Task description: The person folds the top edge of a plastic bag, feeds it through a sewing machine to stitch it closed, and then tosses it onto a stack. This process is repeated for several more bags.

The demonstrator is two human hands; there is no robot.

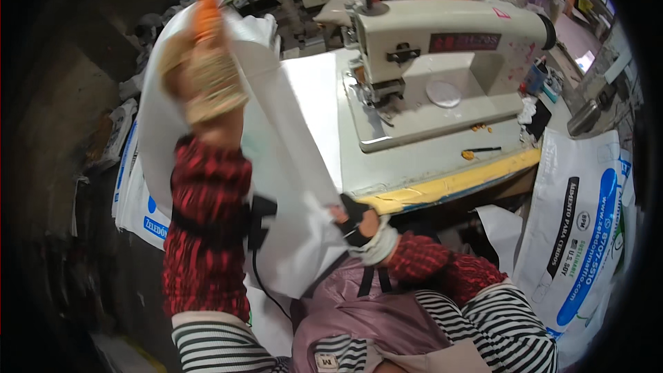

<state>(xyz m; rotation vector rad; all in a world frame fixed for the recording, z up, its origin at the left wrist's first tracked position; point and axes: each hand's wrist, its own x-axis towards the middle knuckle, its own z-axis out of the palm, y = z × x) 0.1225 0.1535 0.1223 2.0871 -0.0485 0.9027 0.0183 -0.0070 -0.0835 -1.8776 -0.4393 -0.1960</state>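
At the left end of the desk (418, 169), near its front edge: one white sack (297, 197), large, limp, unfolded, faintly creased. Position: between the person's two hands, passing behind the left forearm (209, 235) and down to the lap. Long axis: slanting, from upper left, by the raised hand, to lower right, by the lap.

Left hand (206, 62): raised high, gloved in pale fabric with orange finger coverings; at the upper part of the sack. Fingers: blurred, seemingly grasping the upper edge, since the sack rises to meet them. The body of the sack lies below them and to either side of the forearm.

Right hand (359, 222): low, over the lap, dark covering, pale cuff; at the sack's lower right edge. Fingers: touching the sack; whether pinched on it or merely resting, cannot tell. From them the sack extends up and to the left.

Relation of note: the right hand is the nearer of the two to the yellow front edge (449, 185) of the desk; the left stands well apart from it.

Adjacent: sewing machine (452, 22), cream, on the desk, right of the sack. Printed sack (552, 235), white and blue, at far right.
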